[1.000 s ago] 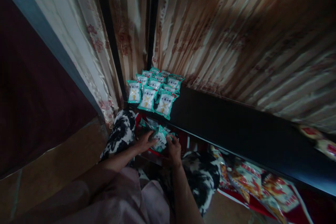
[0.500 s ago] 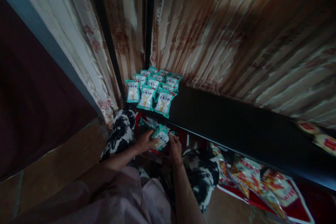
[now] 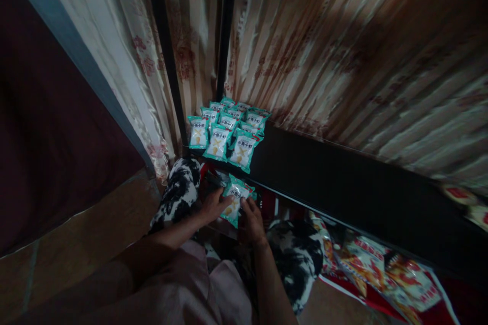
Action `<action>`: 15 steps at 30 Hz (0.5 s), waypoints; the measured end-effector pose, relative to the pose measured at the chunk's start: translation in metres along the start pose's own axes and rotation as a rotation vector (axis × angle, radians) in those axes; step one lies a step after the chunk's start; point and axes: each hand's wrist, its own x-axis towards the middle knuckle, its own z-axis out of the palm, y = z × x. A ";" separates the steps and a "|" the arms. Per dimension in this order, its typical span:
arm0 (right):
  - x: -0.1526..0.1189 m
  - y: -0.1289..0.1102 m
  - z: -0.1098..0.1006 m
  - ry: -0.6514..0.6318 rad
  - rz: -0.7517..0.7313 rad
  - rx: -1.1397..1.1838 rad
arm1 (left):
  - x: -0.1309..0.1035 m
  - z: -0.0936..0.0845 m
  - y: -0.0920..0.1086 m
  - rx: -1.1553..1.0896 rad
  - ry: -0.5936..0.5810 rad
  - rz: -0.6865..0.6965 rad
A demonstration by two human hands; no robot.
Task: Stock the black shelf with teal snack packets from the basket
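Between my two hands is a small teal-and-white snack bag (image 3: 235,202), held upright just below the shelf's front edge. My left hand (image 3: 214,206) grips its left side, thumb over the front. On its right side my right hand (image 3: 252,216) is closed, fingers against the bag. Behind and above, several matching snack bags (image 3: 217,142) stand in rows on the left end of the black shelf (image 3: 324,177). Under the shelf edge, in shadow, more packaging shows behind my hands, partly hidden.
Larger snack bags (image 3: 366,259) lie in a red-and-white container (image 3: 343,287) below the shelf at right. Small yellowish packets (image 3: 459,194) sit at the shelf's far right. Pleated curtains (image 3: 290,61) hang behind, with dark posts (image 3: 227,25) at left. My knees (image 3: 293,249) are under the shelf edge.
The held bag has been turned more upright, and my right hand has shifted lower along its side. The whole view has moved slightly, so the shelf appears further right.
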 end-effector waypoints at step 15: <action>-0.025 -0.002 0.011 -0.047 0.005 -0.163 | -0.001 0.016 -0.020 0.149 0.042 -0.007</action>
